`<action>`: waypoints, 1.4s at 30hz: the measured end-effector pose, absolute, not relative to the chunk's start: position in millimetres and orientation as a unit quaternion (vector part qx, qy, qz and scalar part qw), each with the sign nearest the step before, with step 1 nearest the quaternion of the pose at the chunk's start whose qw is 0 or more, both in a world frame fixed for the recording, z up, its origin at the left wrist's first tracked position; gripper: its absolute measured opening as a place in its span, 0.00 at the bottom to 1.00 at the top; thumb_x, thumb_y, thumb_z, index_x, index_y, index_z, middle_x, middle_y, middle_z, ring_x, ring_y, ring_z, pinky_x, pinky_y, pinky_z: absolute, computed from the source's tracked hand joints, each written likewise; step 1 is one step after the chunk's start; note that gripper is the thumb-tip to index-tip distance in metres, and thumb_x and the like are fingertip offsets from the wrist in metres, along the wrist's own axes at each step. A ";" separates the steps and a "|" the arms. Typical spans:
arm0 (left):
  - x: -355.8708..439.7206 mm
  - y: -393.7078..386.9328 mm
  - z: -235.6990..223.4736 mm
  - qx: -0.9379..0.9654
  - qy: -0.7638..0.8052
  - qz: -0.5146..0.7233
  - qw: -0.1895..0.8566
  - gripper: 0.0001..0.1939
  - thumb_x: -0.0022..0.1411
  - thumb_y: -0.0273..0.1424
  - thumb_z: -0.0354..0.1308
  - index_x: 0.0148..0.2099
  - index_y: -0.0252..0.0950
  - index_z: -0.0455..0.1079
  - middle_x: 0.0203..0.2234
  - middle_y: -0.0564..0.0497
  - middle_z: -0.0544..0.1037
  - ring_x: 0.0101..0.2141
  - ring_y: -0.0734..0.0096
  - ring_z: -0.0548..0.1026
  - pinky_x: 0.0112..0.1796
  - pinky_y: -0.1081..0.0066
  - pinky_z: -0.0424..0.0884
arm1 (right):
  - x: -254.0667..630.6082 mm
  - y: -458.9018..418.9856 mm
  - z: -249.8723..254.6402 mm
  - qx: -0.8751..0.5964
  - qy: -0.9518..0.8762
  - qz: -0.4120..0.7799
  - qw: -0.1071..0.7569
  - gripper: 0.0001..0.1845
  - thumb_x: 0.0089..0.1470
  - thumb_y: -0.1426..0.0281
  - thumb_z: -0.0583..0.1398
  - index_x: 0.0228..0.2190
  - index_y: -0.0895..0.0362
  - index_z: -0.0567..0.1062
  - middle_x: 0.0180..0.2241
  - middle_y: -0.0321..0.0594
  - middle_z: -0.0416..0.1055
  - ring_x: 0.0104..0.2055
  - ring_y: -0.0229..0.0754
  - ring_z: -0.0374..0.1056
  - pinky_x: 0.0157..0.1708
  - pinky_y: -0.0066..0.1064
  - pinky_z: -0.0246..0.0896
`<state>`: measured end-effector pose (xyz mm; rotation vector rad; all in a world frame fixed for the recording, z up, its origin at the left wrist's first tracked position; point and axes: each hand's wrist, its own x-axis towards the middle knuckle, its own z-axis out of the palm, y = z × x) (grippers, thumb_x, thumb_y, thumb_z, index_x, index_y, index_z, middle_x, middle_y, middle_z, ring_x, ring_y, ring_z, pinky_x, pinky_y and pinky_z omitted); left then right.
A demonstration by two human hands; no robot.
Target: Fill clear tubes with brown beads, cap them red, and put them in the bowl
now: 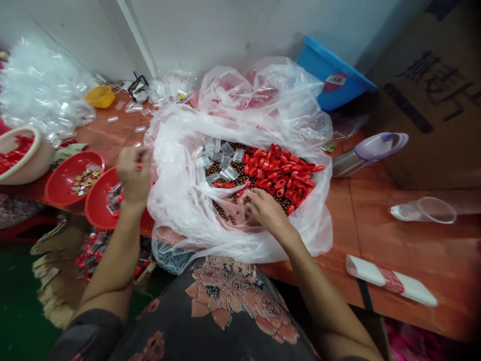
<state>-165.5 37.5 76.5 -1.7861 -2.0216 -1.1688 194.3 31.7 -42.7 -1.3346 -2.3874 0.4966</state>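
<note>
My left hand [133, 175] is raised beside a red bowl [95, 208] that holds small clear-and-red pieces. Its fingers are curled closed, with a bit of a red plastic piece [140, 166] showing between them. My right hand [267, 208] reaches into a white plastic bag [171, 165], fingers stretched out and somewhat apart over small brown balls [227, 216]. Around its fingertips lie red plastic pieces [274, 170], heaped on the right side of the bag's opening. Clear plastic sleeves [227, 163] lie on the balls at the upper left.
Another red bowl [56, 183] with small colourful bits and a white tub [41, 155] of red pieces stand at left. A blue basin [326, 70] leans behind the bag. On the right are a lidded bottle [376, 148], a clear cup [417, 210] and a cardboard box [424, 145].
</note>
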 end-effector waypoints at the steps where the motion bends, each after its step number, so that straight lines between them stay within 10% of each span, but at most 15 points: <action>1: -142.8 46.8 67.5 -0.645 -0.663 -0.376 0.052 0.08 0.67 0.34 0.54 0.39 0.37 0.72 0.35 0.49 0.75 0.40 0.65 0.72 0.46 0.64 0.67 | 191.4 35.9 -39.9 -0.474 -0.846 0.172 0.173 0.19 0.62 0.72 0.53 0.52 0.58 0.74 0.52 0.52 0.70 0.53 0.50 0.69 0.53 0.43 0.66; 5: -70.3 90.6 17.2 -0.765 -0.596 -0.160 -0.186 0.06 0.60 0.26 0.57 0.37 0.37 0.74 0.35 0.46 0.77 0.40 0.62 0.74 0.44 0.67 0.67 | 182.6 49.0 -31.4 -0.484 -0.850 0.159 0.133 0.17 0.64 0.71 0.50 0.45 0.58 0.78 0.43 0.49 0.74 0.45 0.48 0.70 0.48 0.38 0.66; 11: -62.5 131.7 -21.3 -0.754 -0.612 -0.045 -0.232 0.19 0.46 0.19 0.61 0.42 0.37 0.77 0.36 0.45 0.79 0.41 0.56 0.75 0.42 0.68 0.67 | 190.0 63.5 -33.3 -0.499 -0.843 0.164 0.116 0.17 0.64 0.72 0.51 0.45 0.58 0.78 0.43 0.49 0.74 0.45 0.47 0.70 0.47 0.36 0.65; 19: -78.9 135.1 -30.1 -0.612 -0.730 -0.177 -0.247 0.12 0.57 0.39 0.63 0.31 0.36 0.72 0.20 0.52 0.72 0.27 0.66 0.71 0.31 0.70 0.63 | 182.0 101.7 -48.7 -0.495 -0.840 0.146 0.167 0.26 0.62 0.77 0.48 0.58 0.55 0.69 0.59 0.49 0.66 0.55 0.48 0.68 0.52 0.39 0.66; 30: -52.1 138.0 -54.3 -0.419 -0.729 -0.339 -0.423 0.14 0.52 0.34 0.69 0.31 0.35 0.65 0.22 0.54 0.73 0.19 0.74 0.70 0.25 0.72 0.66 | 169.6 107.3 -43.6 -0.581 -0.805 0.109 0.046 0.19 0.67 0.60 0.49 0.52 0.53 0.71 0.50 0.47 0.71 0.38 0.46 0.74 0.30 0.32 0.64; 42: -15.3 150.8 -78.2 -0.372 -0.643 -0.402 -0.536 0.18 0.42 0.35 0.75 0.27 0.32 0.70 0.21 0.56 0.73 0.21 0.78 0.67 0.25 0.76 0.65 | 172.9 106.0 -45.8 -0.613 -0.763 0.175 0.108 0.23 0.63 0.65 0.53 0.59 0.51 0.67 0.54 0.44 0.74 0.48 0.50 0.74 0.45 0.38 0.67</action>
